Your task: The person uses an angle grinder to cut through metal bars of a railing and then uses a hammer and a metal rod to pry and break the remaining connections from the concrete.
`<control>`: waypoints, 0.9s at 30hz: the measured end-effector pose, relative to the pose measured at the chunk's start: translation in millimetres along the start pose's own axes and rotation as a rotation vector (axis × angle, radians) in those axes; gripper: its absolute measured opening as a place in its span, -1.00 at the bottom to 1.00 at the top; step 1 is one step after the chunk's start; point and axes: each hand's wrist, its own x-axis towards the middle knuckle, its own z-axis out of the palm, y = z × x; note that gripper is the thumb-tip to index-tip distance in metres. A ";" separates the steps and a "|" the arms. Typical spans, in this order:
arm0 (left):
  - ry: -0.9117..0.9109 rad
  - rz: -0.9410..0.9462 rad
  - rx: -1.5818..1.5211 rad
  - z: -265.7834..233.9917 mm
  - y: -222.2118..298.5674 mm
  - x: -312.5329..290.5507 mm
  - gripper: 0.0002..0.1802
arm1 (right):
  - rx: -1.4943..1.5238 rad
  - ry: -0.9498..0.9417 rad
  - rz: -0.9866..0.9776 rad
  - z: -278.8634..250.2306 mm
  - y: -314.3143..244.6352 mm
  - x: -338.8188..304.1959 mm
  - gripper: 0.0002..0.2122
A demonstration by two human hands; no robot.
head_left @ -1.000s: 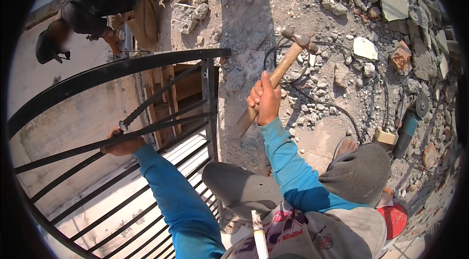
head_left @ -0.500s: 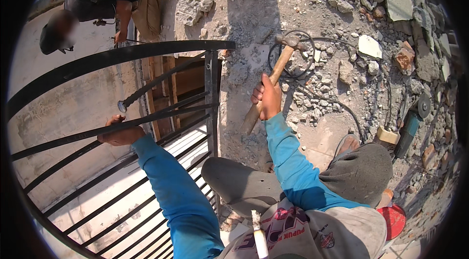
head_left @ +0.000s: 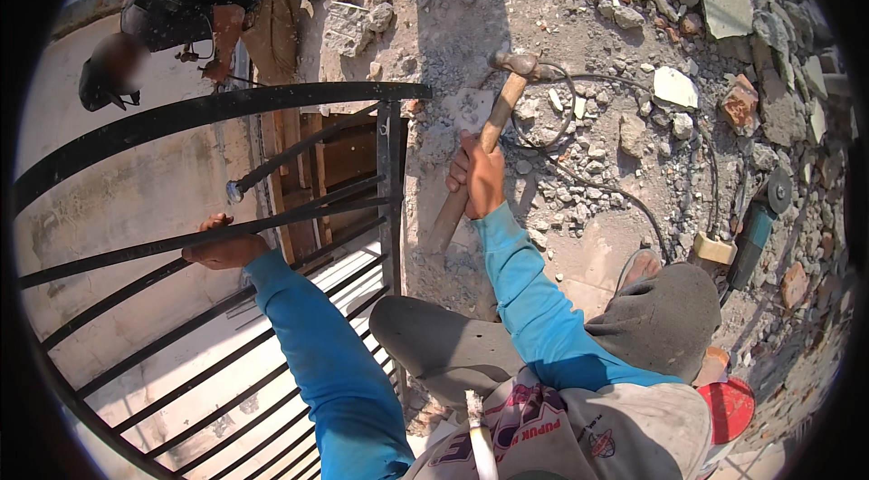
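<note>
My right hand (head_left: 480, 174) is closed round the wooden handle of a hammer (head_left: 503, 110), its rusty steel head pointing away from me over the rubble. On the left, my left hand (head_left: 226, 251) wraps round a flat bar of a black metal railing (head_left: 118, 259), fingertips showing above the bar. Just beyond those fingertips is the bare, shiny end of a dark ribbed metal bar (head_left: 281, 156), which slants up to the railing's corner post (head_left: 389, 154). The hammer is apart from the railing.
A person (head_left: 204, 0) bends over a thin rod at the far left. Broken concrete (head_left: 631, 134) and bricks cover the right side, with a black cable (head_left: 625, 195) looping across. An angle grinder (head_left: 756, 231) lies at the right. A lit cigarette (head_left: 482, 439) juts in below.
My right hand and the hammer have shifted slightly left, the hammer head also rising a little in view. My left hand keeps its grip on the railing. The other person's hand moved slightly.
</note>
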 end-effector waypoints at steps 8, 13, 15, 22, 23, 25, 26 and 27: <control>-0.023 0.025 -0.019 -3.5 2.4 -2.8 -0.29 | 0.085 0.091 -0.164 -19.7 -26.9 -3.5 -0.75; -0.047 -0.152 0.039 5.5 30.8 -20.5 -0.35 | 0.148 0.022 0.153 -35.2 0.9 -6.8 -0.78; -0.103 -0.240 0.026 -0.2 36.7 -21.1 -0.31 | 0.218 0.015 0.187 -33.2 17.9 -18.4 -0.76; -0.227 -0.286 -0.081 -15.6 36.4 -16.0 -0.35 | 0.148 0.039 -0.306 -2.3 34.9 -27.0 -0.65; -0.156 -0.298 -0.043 0.4 45.9 -22.8 -0.37 | 0.200 0.138 -0.346 9.3 44.2 -16.4 -0.61; -0.201 -0.317 -0.091 -5.7 45.8 -23.3 -0.40 | 0.060 0.034 -0.129 10.9 71.1 -14.8 -0.62; -0.171 -0.332 -0.107 -4.5 47.3 -26.3 -0.41 | -0.008 -0.014 -0.034 9.5 79.3 -12.3 -0.62; -0.162 -0.329 -0.097 -7.4 45.2 -24.8 -0.40 | -0.067 -0.065 0.062 10.3 88.9 -9.6 -0.62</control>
